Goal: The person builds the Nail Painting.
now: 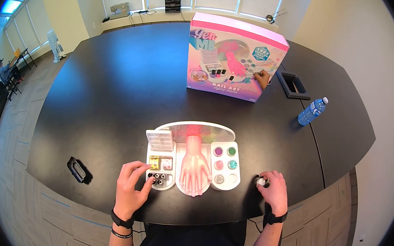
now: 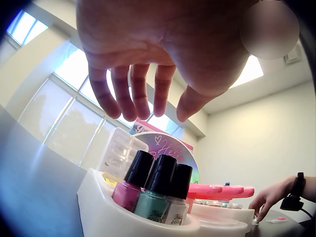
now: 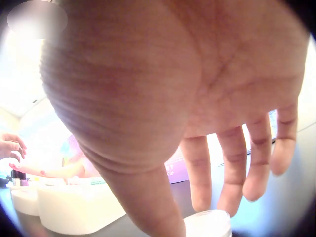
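A white nail art station point(image 1: 167, 185) stands at the table's near edge, a pink model hand point(image 1: 194, 165) lying palm-down in its middle. My left hand point(image 1: 131, 183) hovers over its left section, fingers loosely bent and holding nothing. Below that palm stand several black-capped nail polish bottles point(image 2: 153, 192), pink, green and pale ones in front. To the right of the station, my right hand point(image 1: 274, 189) pinches a small round jar point(image 1: 261, 182) with a white lid between thumb and fingertips, down at the tabletop. Glitter pots point(image 1: 219, 165) fill the right section, beside one vacant round recess.
The nail art box point(image 1: 236, 60) stands upright behind the station. A water bottle point(image 1: 312, 111) and a dark recessed outlet tray point(image 1: 293, 86) are to the right. At the left lies a small black case-like object point(image 1: 77, 170). A clear lidded compartment point(image 1: 160, 141) stands raised on the station.
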